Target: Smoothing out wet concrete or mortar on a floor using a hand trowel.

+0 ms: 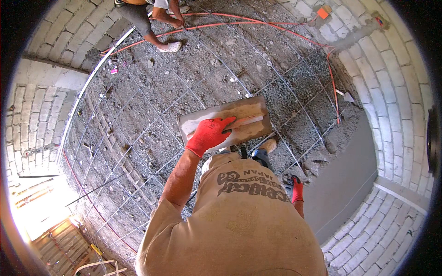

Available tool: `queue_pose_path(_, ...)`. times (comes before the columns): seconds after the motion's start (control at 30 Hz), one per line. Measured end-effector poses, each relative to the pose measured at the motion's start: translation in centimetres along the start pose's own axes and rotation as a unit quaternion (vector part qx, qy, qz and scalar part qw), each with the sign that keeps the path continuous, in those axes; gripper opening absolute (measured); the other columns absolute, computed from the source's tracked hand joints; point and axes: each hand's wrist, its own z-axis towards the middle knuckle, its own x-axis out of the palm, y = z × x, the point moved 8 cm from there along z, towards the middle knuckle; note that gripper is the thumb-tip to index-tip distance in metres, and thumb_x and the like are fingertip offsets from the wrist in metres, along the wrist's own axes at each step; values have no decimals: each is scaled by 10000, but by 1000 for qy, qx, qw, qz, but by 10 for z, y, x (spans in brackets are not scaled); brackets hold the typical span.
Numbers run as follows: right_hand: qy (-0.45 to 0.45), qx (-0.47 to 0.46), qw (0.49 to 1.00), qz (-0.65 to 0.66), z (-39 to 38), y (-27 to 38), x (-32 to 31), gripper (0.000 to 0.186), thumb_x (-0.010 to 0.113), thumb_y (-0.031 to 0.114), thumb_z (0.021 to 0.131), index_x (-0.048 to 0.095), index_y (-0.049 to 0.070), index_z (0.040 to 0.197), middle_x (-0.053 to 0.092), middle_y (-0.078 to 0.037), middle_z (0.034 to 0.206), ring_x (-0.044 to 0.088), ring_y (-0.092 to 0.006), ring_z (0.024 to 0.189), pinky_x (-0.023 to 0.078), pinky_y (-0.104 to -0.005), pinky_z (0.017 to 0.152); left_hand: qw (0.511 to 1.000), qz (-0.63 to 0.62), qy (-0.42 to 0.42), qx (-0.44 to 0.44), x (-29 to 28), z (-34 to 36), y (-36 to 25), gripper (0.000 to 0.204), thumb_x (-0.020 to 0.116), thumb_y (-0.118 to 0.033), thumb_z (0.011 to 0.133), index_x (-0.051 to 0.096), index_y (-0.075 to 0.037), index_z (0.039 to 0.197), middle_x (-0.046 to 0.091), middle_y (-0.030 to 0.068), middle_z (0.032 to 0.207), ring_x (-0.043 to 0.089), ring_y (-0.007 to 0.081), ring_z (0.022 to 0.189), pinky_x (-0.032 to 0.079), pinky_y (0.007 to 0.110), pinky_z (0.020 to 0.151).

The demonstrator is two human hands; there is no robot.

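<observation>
A loose, tan, short-sleeved cloth T-shirt covers the torso, creased and faintly mottled, with a faded yellowish patch at its middle. Bold dark-grey lettering and a rounded emblem cross the part toward the legs, upside down in this view. The wide left sleeve leaves the forearm bare. The left hand wears a snug, bright-red glove with small dark marks; the right hand wears a red glove with blackish areas. Below show blue trousers and a tan shoe.
</observation>
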Motion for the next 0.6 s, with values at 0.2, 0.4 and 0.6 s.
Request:
queue_pose_path(0.2,4,-9,999,38,-4,3,2,326,572,335,982,645,94,1188,728,-86,1031,729,-245,786,602,-369,619,1000,-11,-1,-3,-1,3,-2,471,662,-298,851,599,-197,1306,690,134,977,668,339,905,531,457,773)
queue_pose_path(0.4,16,-2,998,53,1,0,3,338,546,324,996,624,77,1214,727,-96,1045,728,-256,796,602,-378,628,1000,-13,9,-10,1,3,0,494,688,-322,848,604,-202,1319,696,144,1037,669,358,910,540,453,785)
queue_pose_path(0.6,34,7,998,44,4,4,4,377,523,314,1003,583,57,1272,713,-139,1091,728,-330,837,617,-413,679,1000,-6,5,-5,-1,4,-2,503,687,-321,844,599,-199,1324,693,143,994,668,356,878,537,457,769)
